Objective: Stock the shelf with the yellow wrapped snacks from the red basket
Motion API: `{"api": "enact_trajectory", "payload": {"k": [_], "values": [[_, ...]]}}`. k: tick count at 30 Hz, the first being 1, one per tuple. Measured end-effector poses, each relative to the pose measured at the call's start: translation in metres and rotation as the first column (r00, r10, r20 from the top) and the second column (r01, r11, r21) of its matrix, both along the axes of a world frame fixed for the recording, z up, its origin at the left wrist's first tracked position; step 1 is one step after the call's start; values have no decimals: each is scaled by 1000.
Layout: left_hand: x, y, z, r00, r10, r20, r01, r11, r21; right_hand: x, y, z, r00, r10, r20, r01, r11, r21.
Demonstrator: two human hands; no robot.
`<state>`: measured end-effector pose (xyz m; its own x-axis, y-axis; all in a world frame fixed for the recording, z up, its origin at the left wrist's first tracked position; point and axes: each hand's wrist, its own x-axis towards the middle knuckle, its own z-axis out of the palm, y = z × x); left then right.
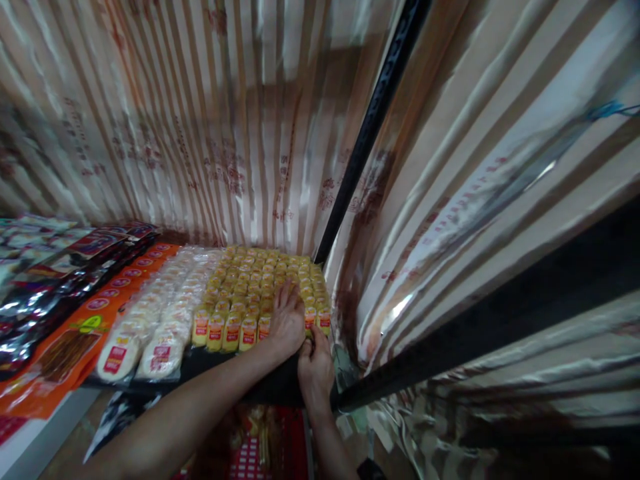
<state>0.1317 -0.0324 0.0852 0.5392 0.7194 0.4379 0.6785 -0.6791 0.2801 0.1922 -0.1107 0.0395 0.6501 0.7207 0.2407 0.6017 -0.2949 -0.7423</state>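
Small yellow snack packets [231,331] with red-and-white labels stand in tight rows on a black shelf [270,387]. Across the front right of these rows lies my left hand [289,320], open, its fingers stretched forward over the packet tops. Just to its right and lower, my right hand [317,367] has its thumb and fingertips closed on the lower front of one packet [310,315] in the front row. The left hand and wrist hide some front packets.
Left of the packets are two rows of clear-wrapped round white cakes [161,357], orange snack bags [70,353] and dark shiny packs [30,313]. Below the shelf is a red basket [295,433]. Black metal posts [370,127] and striped plastic sheeting [240,133] enclose the back and right.
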Motion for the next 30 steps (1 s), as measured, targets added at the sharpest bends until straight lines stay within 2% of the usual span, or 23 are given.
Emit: {"api": "enact_trajectory", "payload": {"k": [4,14,23,27,30], "values": [[8,4,-1,998,65,16,-65,998,-2,1,0,-3,999,-14,-29,14,999,31],[9,12,1,996,-34,84,37,999,-30,4,2,-13,998,3,-63,5,992,128],[11,20,8,997,-32,71,38,997,-71,-2,5,-17,998,19,56,-21,999,46],[8,12,12,993,-52,111,58,997,-55,-6,4,-17,998,23,61,-25,999,25],[-2,-7,10,974,-47,223,60,997,-50,-4,4,-17,999,32,31,-33,997,64]]}}
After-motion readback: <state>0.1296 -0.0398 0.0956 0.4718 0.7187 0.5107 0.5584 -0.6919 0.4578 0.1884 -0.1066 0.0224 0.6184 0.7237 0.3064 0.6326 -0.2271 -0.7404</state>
